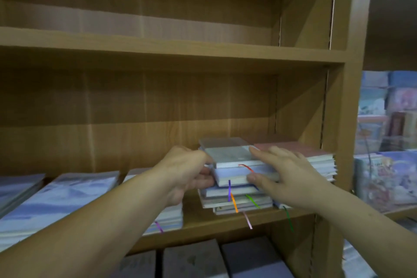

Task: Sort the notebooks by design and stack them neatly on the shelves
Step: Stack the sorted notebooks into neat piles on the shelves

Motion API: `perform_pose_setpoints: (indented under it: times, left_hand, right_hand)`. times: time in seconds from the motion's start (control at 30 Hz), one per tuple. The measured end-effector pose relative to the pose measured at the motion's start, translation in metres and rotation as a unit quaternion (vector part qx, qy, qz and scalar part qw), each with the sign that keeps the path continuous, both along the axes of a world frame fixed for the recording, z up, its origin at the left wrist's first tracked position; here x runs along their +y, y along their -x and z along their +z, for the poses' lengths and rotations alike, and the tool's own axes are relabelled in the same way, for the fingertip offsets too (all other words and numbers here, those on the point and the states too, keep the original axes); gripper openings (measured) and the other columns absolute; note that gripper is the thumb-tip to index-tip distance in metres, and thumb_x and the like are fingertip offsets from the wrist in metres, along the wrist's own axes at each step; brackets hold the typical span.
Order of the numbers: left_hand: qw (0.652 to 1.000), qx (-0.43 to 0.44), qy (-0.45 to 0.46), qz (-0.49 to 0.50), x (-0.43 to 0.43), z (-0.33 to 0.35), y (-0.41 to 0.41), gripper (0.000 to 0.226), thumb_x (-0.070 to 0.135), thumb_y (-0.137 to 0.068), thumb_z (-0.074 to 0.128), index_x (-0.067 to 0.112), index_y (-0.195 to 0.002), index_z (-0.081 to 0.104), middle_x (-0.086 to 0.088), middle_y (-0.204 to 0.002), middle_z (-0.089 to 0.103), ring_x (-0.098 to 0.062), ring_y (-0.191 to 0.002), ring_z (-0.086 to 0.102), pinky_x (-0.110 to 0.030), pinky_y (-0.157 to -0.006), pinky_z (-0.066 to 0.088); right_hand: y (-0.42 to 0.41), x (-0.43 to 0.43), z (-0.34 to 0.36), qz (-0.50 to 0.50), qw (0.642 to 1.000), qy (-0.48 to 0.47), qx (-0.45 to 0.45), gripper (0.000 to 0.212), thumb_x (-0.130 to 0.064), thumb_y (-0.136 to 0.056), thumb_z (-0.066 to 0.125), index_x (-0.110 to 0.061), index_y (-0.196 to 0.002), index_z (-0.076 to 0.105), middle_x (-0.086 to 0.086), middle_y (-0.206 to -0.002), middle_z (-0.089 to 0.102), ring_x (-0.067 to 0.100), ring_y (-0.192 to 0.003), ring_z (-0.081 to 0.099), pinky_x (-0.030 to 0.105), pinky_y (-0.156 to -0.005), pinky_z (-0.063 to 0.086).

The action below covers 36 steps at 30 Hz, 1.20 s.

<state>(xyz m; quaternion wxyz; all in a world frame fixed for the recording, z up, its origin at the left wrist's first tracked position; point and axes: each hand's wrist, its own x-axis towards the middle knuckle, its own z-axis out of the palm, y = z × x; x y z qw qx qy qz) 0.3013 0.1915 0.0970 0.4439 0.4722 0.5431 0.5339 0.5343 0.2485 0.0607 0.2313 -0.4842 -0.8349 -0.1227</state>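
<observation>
A stack of several small notebooks (228, 153) with coloured ribbon markers stands on the wooden shelf (203, 223). My left hand (187, 171) grips the stack's left side, fingers curled round the middle books. On the right side, my right hand (286, 174) lies against the stack with fingers stretched out and the thumb pressing its front edge. Behind the right hand lies a second stack with a pinkish top cover (300, 149). Piles of pale blue notebooks (74, 198) fill the shelf's left part.
The shelf board above (158, 49) holds nothing that I can see. The bookcase's side panel (338, 119) stands close on the right. Beyond it are displays of colourful illustrated covers (388, 178). Dark notebooks (225, 259) lie on the shelf below.
</observation>
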Motion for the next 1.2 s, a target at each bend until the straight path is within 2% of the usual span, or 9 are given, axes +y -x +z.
perform_pose_setpoints:
  times: [0.17,0.27,0.37,0.5,0.63,0.7,0.83,0.93,1.2]
  left_hand:
    - [0.998,-0.059,0.022,-0.006,0.002,-0.001,-0.003,0.012,0.001,-0.094,0.062,-0.002,-0.104,0.069,-0.023,-0.091,0.076,-0.032,-0.079,0.074,-0.032,-0.066,0.062]
    - [0.996,-0.082,0.041,-0.019,0.002,-0.001,-0.008,0.022,0.017,-0.1,0.059,-0.002,-0.111,0.063,-0.02,-0.076,0.074,-0.026,-0.06,0.069,-0.024,-0.044,0.051]
    - [0.998,-0.029,0.057,-0.029,0.005,-0.003,-0.017,0.04,0.037,-0.102,0.058,-0.001,-0.113,0.064,-0.019,-0.07,0.071,-0.021,-0.05,0.062,-0.022,-0.039,0.046]
    - [0.997,-0.053,0.038,-0.039,-0.004,-0.007,-0.032,0.021,0.019,-0.093,0.07,0.003,-0.107,0.068,-0.012,-0.072,0.075,-0.023,-0.057,0.071,-0.031,-0.049,0.058]
    - [0.995,-0.093,-0.017,-0.035,-0.021,-0.012,-0.035,0.022,0.006,-0.089,0.072,-0.002,-0.109,0.068,-0.018,-0.091,0.078,-0.03,-0.079,0.077,-0.043,-0.063,0.062]
    - [0.994,-0.089,-0.048,-0.043,-0.035,-0.015,-0.031,0.01,0.007,-0.092,0.071,-0.001,-0.098,0.07,-0.018,-0.09,0.078,-0.029,-0.079,0.077,-0.044,-0.067,0.063]
    - [0.994,-0.018,-0.102,-0.026,-0.072,-0.026,-0.004,0.019,0.016,-0.094,0.071,0.004,-0.102,0.059,-0.015,-0.094,0.078,-0.034,-0.093,0.075,-0.053,-0.085,0.059]
    - [0.989,0.019,-0.149,-0.004,-0.096,-0.034,0.026,0.024,0.015,-0.095,0.07,0.005,-0.109,0.054,-0.008,-0.093,0.079,-0.027,-0.09,0.076,-0.04,-0.077,0.062]
    - [0.929,0.224,-0.274,0.108,-0.134,-0.025,0.152,0.027,0.014,-0.097,0.067,0.03,-0.117,0.061,0.013,-0.11,0.073,-0.002,-0.102,0.069,-0.028,-0.09,0.059]
  right_hand:
    - [0.001,0.002,-0.005,0.036,0.999,-0.009,0.003,0.067,-0.071,-0.095,0.031,-0.034,-0.15,0.041,-0.021,-0.097,0.03,0.003,-0.098,0.033,0.034,-0.091,0.026]
    - [-0.006,-0.001,-0.014,0.073,0.996,-0.039,0.036,0.063,-0.067,-0.093,0.031,-0.032,-0.141,0.053,-0.02,-0.094,0.03,0.011,-0.094,0.039,0.035,-0.083,0.033]
    - [-0.009,-0.013,-0.021,0.118,0.986,-0.035,0.112,0.041,-0.058,-0.099,0.04,-0.032,-0.126,0.059,-0.018,-0.106,0.041,0.009,-0.104,0.046,0.029,-0.087,0.04]
    - [-0.011,-0.034,-0.022,0.142,0.973,0.015,0.18,0.027,-0.049,-0.097,0.048,-0.03,-0.11,0.063,-0.019,-0.118,0.053,0.0,-0.119,0.048,0.011,-0.093,0.037]
    - [-0.015,-0.049,-0.01,0.084,0.942,0.047,0.321,0.023,-0.048,-0.097,0.051,-0.033,-0.096,0.069,-0.008,-0.1,0.063,0.007,-0.1,0.061,0.023,-0.079,0.045]
    - [-0.014,-0.059,-0.002,0.07,0.917,0.12,0.374,0.014,-0.046,-0.097,0.059,-0.04,-0.108,0.065,-0.013,-0.102,0.068,0.009,-0.095,0.066,0.022,-0.071,0.047]
    - [0.004,-0.084,0.005,0.186,0.833,0.287,0.436,0.034,-0.025,-0.102,0.059,-0.036,-0.134,0.057,-0.011,-0.119,0.074,0.012,-0.108,0.071,0.037,-0.092,0.057]
    - [0.036,-0.091,-0.005,0.193,0.85,0.231,0.432,0.044,-0.02,-0.098,0.065,-0.035,-0.138,0.054,-0.01,-0.127,0.069,0.012,-0.116,0.067,0.046,-0.1,0.054]
    - [0.18,-0.107,0.009,0.24,0.852,0.156,0.438,0.049,-0.006,-0.094,0.066,-0.035,-0.128,0.045,-0.018,-0.128,0.061,0.005,-0.122,0.058,0.042,-0.107,0.05]
